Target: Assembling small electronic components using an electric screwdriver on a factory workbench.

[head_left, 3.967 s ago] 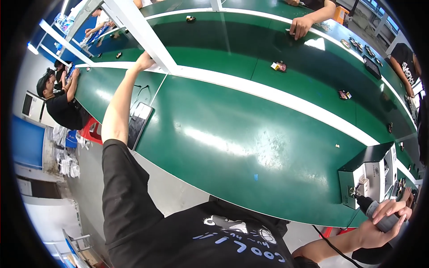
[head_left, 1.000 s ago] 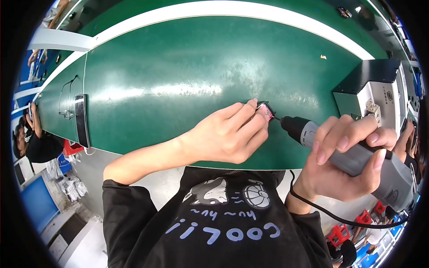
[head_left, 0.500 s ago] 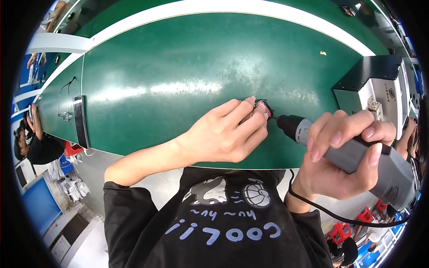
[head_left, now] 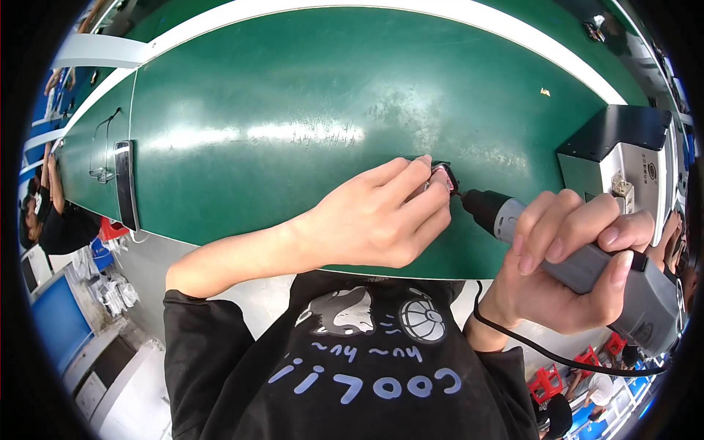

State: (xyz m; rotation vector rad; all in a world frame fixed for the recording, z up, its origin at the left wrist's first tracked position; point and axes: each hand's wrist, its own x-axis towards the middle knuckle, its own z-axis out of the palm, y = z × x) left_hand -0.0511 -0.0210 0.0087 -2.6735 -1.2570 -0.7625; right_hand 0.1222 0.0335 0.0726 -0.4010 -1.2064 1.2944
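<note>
My left hand reaches across the bench and is closed on a small dark-rimmed part with pink or red showing inside. Its fingers cover most of that part, so its kind stays unclear. In my right hand is a grey electric screwdriver with a black nose, gripped round its body and tilted almost flat. The bit points left at the near right edge of the small part; whether it touches cannot be made out. A black cable loops below my right wrist.
A black-topped box with a pale front stands on the green bench at right. On the left lie a long black bar and a wire rack. A small yellowish scrap lies far right. Another person sits far left.
The whole view has shifted slightly, so bench things on the right appear further right. Both hands keep their grips, and the screwdriver tip stays close beside the small part.
</note>
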